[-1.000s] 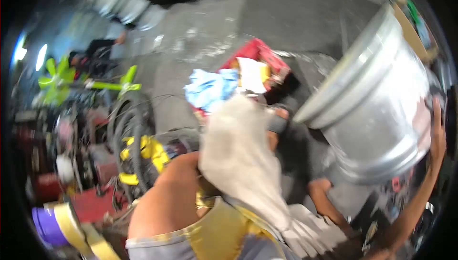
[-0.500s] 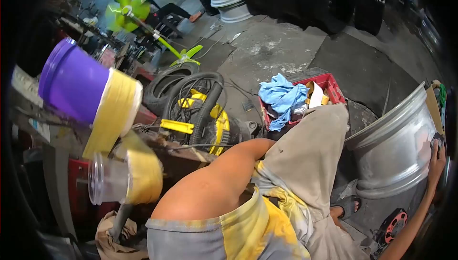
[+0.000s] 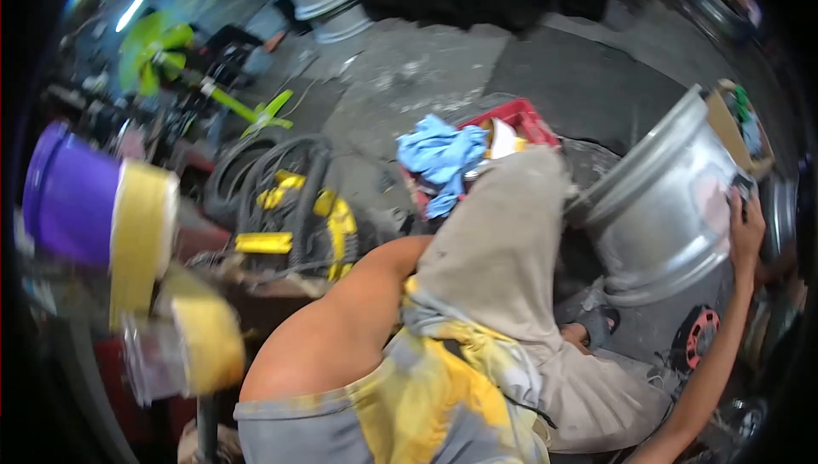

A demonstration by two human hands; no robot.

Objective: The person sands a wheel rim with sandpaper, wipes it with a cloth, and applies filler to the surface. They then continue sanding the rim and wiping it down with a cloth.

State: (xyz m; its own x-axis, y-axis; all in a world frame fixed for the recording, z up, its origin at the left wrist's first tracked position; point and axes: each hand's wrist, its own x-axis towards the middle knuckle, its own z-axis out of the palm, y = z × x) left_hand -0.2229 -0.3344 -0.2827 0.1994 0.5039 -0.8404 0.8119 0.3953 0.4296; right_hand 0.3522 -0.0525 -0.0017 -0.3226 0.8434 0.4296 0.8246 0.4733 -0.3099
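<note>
My right hand [image 3: 746, 224] reaches out at the right, fingers closed around a small black object [image 3: 741, 184]. That object sits right at the edge of a silver metal wheel rim [image 3: 658, 213], by a dull pinkish-grey patch on its barrel. The rim rests tilted on the floor, beyond my sandalled foot [image 3: 601, 326]. My left arm [image 3: 341, 323] runs down behind my raised knee in beige trousers [image 3: 498, 225], which hides my left hand.
A red crate [image 3: 520, 115] holds a blue cloth [image 3: 439, 157] and tape. Left of it lies a yellow-black machine with a coiled hose [image 3: 308, 200]. Masking rolls hang on a purple bucket [image 3: 72, 195] and a clear tub [image 3: 153, 357]. A black-red reel [image 3: 699, 336] lies below the rim.
My view has turned right, so most things sit further left in it. My right hand stays at the rim's edge with the black object.
</note>
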